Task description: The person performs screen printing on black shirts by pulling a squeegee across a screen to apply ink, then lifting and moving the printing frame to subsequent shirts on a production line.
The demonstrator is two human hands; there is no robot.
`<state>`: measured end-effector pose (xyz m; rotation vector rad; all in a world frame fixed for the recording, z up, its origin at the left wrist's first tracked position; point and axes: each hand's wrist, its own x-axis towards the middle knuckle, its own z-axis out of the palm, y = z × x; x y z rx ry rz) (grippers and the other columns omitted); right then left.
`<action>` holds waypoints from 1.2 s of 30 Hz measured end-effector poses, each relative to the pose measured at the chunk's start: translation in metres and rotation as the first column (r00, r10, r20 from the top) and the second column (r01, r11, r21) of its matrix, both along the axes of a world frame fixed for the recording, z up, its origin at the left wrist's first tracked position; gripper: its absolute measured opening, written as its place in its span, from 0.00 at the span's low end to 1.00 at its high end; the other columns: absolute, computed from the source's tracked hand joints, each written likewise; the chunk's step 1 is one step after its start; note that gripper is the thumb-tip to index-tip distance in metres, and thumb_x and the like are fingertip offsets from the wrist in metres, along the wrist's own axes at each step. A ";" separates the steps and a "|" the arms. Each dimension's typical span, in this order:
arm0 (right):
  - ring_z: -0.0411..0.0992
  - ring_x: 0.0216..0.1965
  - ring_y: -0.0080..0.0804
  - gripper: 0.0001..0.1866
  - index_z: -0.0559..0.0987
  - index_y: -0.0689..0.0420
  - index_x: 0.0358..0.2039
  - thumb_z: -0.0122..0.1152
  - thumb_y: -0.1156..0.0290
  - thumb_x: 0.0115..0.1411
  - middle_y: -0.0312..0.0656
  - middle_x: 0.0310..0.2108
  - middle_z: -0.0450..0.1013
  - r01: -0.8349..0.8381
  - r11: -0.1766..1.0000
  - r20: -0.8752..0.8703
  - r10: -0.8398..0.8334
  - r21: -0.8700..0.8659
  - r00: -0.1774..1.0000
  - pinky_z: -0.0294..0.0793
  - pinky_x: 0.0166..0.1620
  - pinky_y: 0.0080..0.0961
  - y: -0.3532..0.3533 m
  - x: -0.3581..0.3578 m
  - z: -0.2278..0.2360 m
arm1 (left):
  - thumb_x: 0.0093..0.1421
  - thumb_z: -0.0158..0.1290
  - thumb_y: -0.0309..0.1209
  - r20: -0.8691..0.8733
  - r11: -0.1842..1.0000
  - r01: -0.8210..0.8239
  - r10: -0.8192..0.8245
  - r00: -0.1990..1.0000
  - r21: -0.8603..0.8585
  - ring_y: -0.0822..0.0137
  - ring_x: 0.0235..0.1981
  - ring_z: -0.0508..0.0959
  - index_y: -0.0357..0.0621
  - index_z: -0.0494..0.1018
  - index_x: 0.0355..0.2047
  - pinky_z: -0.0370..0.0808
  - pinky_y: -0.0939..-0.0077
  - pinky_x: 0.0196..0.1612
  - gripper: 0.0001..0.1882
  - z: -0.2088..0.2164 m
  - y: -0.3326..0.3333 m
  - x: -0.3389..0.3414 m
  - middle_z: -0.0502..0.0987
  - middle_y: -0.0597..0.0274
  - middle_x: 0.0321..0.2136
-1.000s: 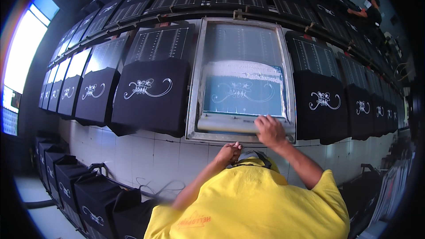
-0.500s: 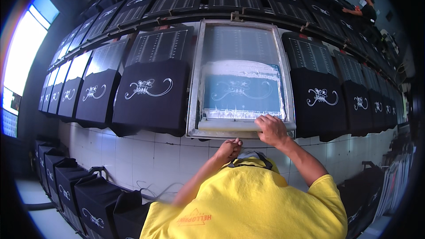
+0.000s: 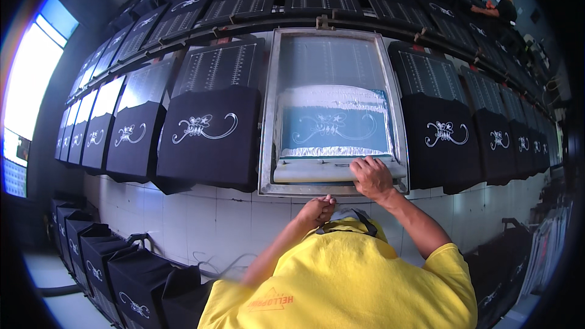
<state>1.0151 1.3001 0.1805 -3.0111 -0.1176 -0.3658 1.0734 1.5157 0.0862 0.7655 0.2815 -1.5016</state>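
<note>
A screen-printing frame (image 3: 265,116) with a pale metal rim lies over one printing station in front of me. Its blue-green mesh (image 3: 341,128) shows the same swirl design, and white ink (image 3: 332,94) is spread across the far part. A second band of ink lies nearer me. Along the near end rests a long pale squeegee (image 3: 304,172), lying crosswise inside the rim. My right hand (image 3: 373,178) is closed around its right part. Just outside the near rim, my left hand (image 3: 317,210) is curled closed; what its fingers hold, if anything, is hidden.
Black shirts (image 3: 204,140) with white swirl prints lie on boards in rows to both sides. More boards run along a metal rail (image 3: 244,29) beyond the frame. Further printed black shirts (image 3: 140,280) stand behind me at left. Another person (image 3: 504,9) is at the far right.
The near ink band, ragged and spiky before, now has a smoother edge. My right hand stays on the squeegee and my left hand stays closed by the near rim. The whole view has shifted slightly.
</note>
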 end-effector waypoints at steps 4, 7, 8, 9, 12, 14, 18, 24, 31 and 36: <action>0.72 0.37 0.36 0.15 0.74 0.55 0.34 0.65 0.73 0.42 0.37 0.34 0.71 0.014 1.000 -0.010 -0.014 -0.012 1.000 0.73 0.39 0.34 0.000 0.000 -0.001 | 0.73 0.39 0.36 0.005 0.999 0.006 -0.006 1.000 -0.044 0.77 0.13 0.55 0.47 0.68 0.32 0.50 0.80 0.15 0.13 0.010 0.001 0.000 0.60 0.74 0.16; 0.72 0.37 0.36 0.15 0.74 0.55 0.33 0.65 0.73 0.43 0.37 0.34 0.71 0.019 1.000 -0.012 -0.019 0.012 1.000 0.74 0.39 0.34 0.000 0.000 -0.002 | 0.72 0.41 0.37 0.566 0.959 0.181 -0.277 0.776 0.220 0.75 0.12 0.58 0.45 0.72 0.37 0.54 0.79 0.15 0.13 0.073 0.010 0.006 0.62 0.72 0.15; 0.72 0.37 0.36 0.15 0.74 0.55 0.33 0.65 0.73 0.43 0.37 0.34 0.72 0.017 1.000 -0.010 -0.017 0.018 1.000 0.74 0.39 0.34 0.000 0.001 0.000 | 0.70 0.45 0.38 0.799 0.946 0.118 -0.318 0.510 0.301 0.73 0.16 0.64 0.46 0.74 0.40 0.58 0.77 0.18 0.11 0.079 0.019 0.015 0.66 0.69 0.18; 0.73 0.38 0.37 0.14 0.74 0.55 0.34 0.64 0.73 0.44 0.37 0.35 0.72 0.029 0.999 -0.030 -0.029 0.021 0.999 0.74 0.39 0.34 -0.001 0.001 0.001 | 0.67 0.50 0.38 0.918 0.935 0.035 -0.354 0.177 0.354 0.70 0.19 0.70 0.47 0.76 0.44 0.63 0.74 0.21 0.12 0.086 0.028 0.025 0.71 0.67 0.22; 0.73 0.39 0.38 0.15 0.75 0.56 0.37 0.63 0.75 0.46 0.39 0.36 0.73 0.071 0.997 -0.072 -0.068 0.042 0.995 0.75 0.41 0.34 -0.003 -0.001 -0.001 | 0.47 0.65 0.37 0.631 0.898 -0.226 -0.427 -0.648 0.377 0.55 0.50 0.69 0.48 0.76 0.49 0.65 0.57 0.49 0.26 0.168 0.030 0.057 0.71 0.55 0.47; 0.73 0.41 0.39 0.17 0.75 0.57 0.41 0.61 0.75 0.48 0.39 0.37 0.73 0.070 0.996 -0.072 -0.065 0.056 0.995 0.75 0.42 0.35 -0.001 0.000 0.004 | 0.46 0.63 0.34 0.498 0.883 -0.239 -0.432 -0.751 0.405 0.53 0.55 0.67 0.45 0.75 0.50 0.62 0.54 0.55 0.28 0.156 0.035 0.080 0.71 0.57 0.48; 0.73 0.42 0.40 0.21 0.74 0.58 0.46 0.59 0.78 0.48 0.42 0.42 0.73 -0.044 0.993 0.044 0.039 0.106 0.998 0.74 0.46 0.36 -0.013 -0.004 -0.002 | 0.42 0.57 0.24 0.417 0.782 -0.209 -0.515 -0.749 0.588 0.51 0.52 0.71 0.40 0.75 0.42 0.71 0.59 0.49 0.22 0.109 0.031 0.103 0.74 0.54 0.47; 0.72 0.44 0.44 0.20 0.75 0.60 0.40 0.59 0.81 0.43 0.44 0.41 0.72 0.186 0.972 -0.010 -0.187 0.142 0.982 0.73 0.49 0.38 -0.057 -0.054 -0.010 | 0.45 0.53 0.20 0.531 0.849 -0.252 -0.494 -0.688 0.464 0.49 0.42 0.78 0.38 0.75 0.33 0.78 0.58 0.44 0.13 0.098 0.028 0.096 0.77 0.51 0.39; 0.73 0.41 0.46 0.14 0.73 0.60 0.31 0.61 0.81 0.40 0.44 0.35 0.73 0.201 0.964 0.056 -0.213 0.172 0.976 0.76 0.44 0.38 -0.061 -0.046 -0.010 | 0.44 0.54 0.20 0.536 0.853 -0.296 -0.506 -0.676 0.430 0.52 0.47 0.79 0.40 0.76 0.41 0.79 0.61 0.46 0.19 0.096 0.026 0.106 0.80 0.53 0.42; 0.73 0.42 0.44 0.16 0.74 0.60 0.35 0.60 0.81 0.42 0.44 0.37 0.74 0.194 0.963 0.061 -0.208 0.187 0.976 0.76 0.45 0.37 -0.058 -0.053 -0.018 | 0.41 0.56 0.21 0.493 0.841 -0.320 -0.521 -0.696 0.437 0.54 0.50 0.78 0.40 0.76 0.43 0.79 0.63 0.49 0.23 0.082 0.032 0.101 0.79 0.55 0.46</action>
